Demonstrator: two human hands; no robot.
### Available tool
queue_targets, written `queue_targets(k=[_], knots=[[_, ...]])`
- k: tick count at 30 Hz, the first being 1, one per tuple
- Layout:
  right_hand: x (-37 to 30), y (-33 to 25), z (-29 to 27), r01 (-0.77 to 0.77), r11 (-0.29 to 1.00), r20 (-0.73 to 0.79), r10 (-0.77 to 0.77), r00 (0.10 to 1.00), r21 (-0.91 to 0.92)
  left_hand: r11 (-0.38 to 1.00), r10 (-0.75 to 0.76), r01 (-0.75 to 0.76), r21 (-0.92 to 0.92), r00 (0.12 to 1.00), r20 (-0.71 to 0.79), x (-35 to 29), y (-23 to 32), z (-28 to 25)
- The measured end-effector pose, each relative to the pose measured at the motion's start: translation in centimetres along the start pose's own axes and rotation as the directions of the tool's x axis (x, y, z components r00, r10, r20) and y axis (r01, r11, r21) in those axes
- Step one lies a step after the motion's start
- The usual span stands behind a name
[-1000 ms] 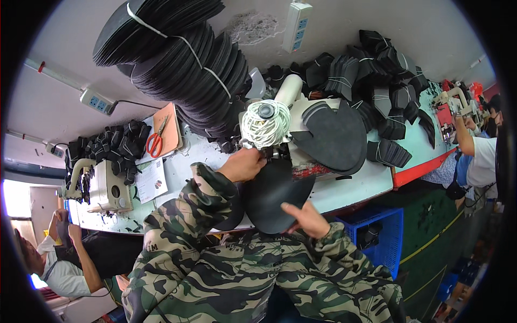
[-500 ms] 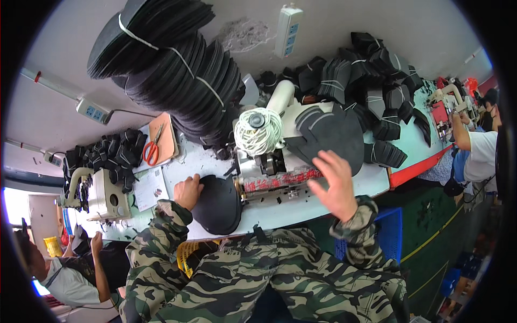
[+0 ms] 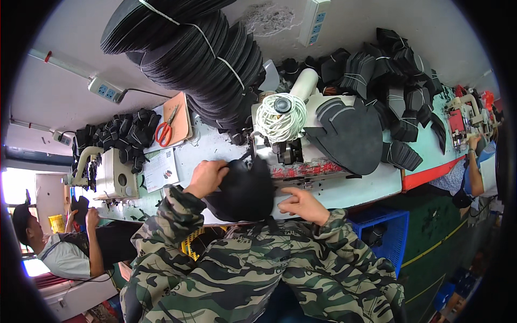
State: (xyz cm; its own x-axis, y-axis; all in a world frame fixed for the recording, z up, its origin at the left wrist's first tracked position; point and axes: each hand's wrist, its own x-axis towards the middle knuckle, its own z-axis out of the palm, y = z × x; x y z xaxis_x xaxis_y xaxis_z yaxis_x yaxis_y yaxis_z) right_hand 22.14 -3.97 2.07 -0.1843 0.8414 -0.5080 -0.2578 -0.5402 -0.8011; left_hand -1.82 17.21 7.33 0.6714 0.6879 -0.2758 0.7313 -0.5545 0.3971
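Note:
A dark, rounded flat piece (image 3: 245, 191) is in front of me at the table's near edge, slightly blurred by motion. My left hand (image 3: 208, 178) grips its upper left edge, thumb on top and the other fingers partly hidden. Just off the piece's right side is my right hand (image 3: 304, 205), index finger stretched toward it and the other fingers loosely bent, nothing in them. Behind the piece stands a machine (image 3: 288, 153) with a red-marked front and a coil of white cord (image 3: 281, 119) on top. Several slotted black pieces (image 3: 350, 137) lie overlapped on its right side.
A tall tied stack of black sheets (image 3: 199, 59) leans behind the machine. Tied black bundles (image 3: 358, 75) crowd the back right. Orange-handled scissors (image 3: 164, 133) and a printed sheet (image 3: 160, 171) lie left. A blue crate (image 3: 385, 242) is below right. Co-workers sit at both sides.
My left hand has moved right with the dark piece, which has shifted toward the machine's front. My right hand has come down from above the slotted pieces to beside it. The view has shifted.

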Motion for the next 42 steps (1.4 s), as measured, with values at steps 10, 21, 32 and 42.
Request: queue_targets(k=[10, 21, 32, 42], knots=[[-1.0, 0.3, -0.4, -0.026, 0.961, -0.119, -0.008, 0.993, -0.276, 0.945, -0.132, 0.131, 0.3, 0.991, -0.018, -0.6, -1.0, 0.6], [-1.4, -3.5, -0.9, 0.125, 0.981, -0.295, -0.077, 0.952, 0.147, 0.887, -0.053, 0.205, -0.414, 0.935, 0.35, 2.6, 8.8, -0.2], [-5.0, -4.9, 2.6, -0.155, 0.946, -0.031, 0.17, 0.985, 0.286, 0.94, 0.118, -0.019, -0.342, 0.955, 0.273, 8.0, 7.7, 1.0], [-7.6, -13.5, -6.0, -0.252, 0.318, -0.404, -0.662, 0.631, -0.914, 0.925, -0.091, 0.024, 0.378, 0.983, 0.159, 1.4, -5.2, 2.9]])
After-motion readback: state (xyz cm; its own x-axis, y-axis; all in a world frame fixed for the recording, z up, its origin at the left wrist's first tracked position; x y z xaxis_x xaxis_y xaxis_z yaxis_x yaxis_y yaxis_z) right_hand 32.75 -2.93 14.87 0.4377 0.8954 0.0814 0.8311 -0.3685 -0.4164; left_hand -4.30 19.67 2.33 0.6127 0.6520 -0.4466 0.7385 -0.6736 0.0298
